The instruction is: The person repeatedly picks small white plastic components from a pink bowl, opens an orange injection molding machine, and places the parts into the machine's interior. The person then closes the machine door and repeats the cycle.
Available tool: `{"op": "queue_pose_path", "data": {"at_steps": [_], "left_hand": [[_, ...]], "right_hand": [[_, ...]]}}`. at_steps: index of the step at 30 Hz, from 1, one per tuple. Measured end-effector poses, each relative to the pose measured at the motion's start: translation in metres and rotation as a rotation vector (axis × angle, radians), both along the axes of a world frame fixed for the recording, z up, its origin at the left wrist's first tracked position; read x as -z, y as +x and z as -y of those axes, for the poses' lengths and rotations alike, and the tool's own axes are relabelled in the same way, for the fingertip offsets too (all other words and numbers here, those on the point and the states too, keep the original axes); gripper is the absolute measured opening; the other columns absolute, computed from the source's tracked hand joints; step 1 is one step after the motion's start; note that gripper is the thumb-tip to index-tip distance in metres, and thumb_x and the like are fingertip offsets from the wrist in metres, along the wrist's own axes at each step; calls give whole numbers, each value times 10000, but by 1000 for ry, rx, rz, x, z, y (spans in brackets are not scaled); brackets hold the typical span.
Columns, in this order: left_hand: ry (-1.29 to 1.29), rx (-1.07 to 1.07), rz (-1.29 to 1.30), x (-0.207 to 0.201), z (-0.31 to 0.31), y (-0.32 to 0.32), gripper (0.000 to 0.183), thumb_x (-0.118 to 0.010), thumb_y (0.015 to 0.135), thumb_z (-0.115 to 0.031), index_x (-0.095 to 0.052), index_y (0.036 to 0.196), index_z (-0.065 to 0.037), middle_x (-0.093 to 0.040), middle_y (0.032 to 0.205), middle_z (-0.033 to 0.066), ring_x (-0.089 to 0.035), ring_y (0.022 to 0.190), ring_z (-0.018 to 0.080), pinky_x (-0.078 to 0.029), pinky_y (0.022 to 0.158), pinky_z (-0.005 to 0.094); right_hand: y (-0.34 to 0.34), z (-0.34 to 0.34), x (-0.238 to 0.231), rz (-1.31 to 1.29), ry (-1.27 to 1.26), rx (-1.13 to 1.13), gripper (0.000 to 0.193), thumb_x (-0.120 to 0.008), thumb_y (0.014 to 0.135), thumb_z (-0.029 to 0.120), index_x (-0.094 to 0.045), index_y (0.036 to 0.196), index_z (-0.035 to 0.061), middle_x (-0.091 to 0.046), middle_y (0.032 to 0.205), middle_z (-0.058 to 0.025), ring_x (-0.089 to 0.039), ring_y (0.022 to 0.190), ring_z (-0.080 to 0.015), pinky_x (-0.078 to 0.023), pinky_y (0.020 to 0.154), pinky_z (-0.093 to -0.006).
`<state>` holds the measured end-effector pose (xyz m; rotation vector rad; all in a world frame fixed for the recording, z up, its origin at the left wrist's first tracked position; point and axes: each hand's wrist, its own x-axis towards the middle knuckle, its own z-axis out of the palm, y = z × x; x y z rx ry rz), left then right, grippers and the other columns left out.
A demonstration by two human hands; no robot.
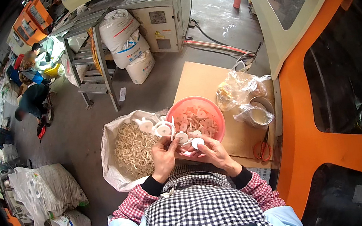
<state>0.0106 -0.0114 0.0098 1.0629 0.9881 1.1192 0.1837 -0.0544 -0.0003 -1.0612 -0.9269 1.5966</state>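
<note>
Both of my hands are in front of my apron, close together over the near edge of a pink basin (222, 121). My left hand (164, 159) has its fingers closed on a cluster of white moulded plastic parts (163, 129) with round discs, joined in a row. My right hand (217, 154) pinches a white plastic disc (198, 143) at the near end of that cluster; whether it is still joined cannot be made out. Many loose white disc parts (195, 118) lie in the basin. Left of it, an open white sack (111, 166) holds a heap of thin, off-white plastic scraps (133, 148).
The basin stands on a cardboard sheet (192, 77). Clear plastic bags (239, 88), a tape roll (259, 108) and orange-handled scissors (263, 150) lie at right. An orange machine (294, 112) borders the right. Ahead are stacked sacks (119, 32) and metal steps (91, 79); people work far left.
</note>
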Motion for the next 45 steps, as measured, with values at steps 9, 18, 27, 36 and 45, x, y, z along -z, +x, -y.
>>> {"op": "queue_pose_path", "data": {"at_steps": [9,18,27,36,45], "left_hand": [[262,42,-193,-6,2,4,100,-571,845,-36,-586,915,33,-628,821,73,-616,668,170,-503,583,277],[125,-60,-235,6,-8,12,45,-581,868,-33,-587,847,7,-585,729,4,-547,624,94,-434,586,213],[62,73,-164,6,-8,2,80,-619,865,-90,-582,836,-26,-566,687,-20,-497,564,45,-404,503,201],[-190,312,80,2,-21,-13,151,-586,880,-76,-615,999,12,-622,815,18,-543,601,54,-458,535,183],[262,132,-373,-16,-23,-8,91,-577,847,-40,-607,922,2,-587,698,41,-552,595,121,-447,528,237]], "right_hand": [[8,-24,22,883,490,139,259,-520,917,208,-606,853,-28,-632,677,-91,-608,561,-172,-470,494,-316],[21,-79,31,1184,452,98,298,-469,934,239,-630,898,-8,-623,813,-78,-595,740,-176,-474,664,-348],[4,-57,-15,466,370,-171,209,-629,838,125,-621,1002,-5,-600,934,-94,-601,767,-169,-495,648,-267],[14,-46,-37,536,605,-187,306,-674,772,66,-588,1064,42,-632,974,-104,-632,831,-193,-524,677,-297],[12,-46,-24,606,548,-85,124,-642,807,57,-546,875,16,-549,813,-64,-560,698,-134,-480,610,-280]]}}
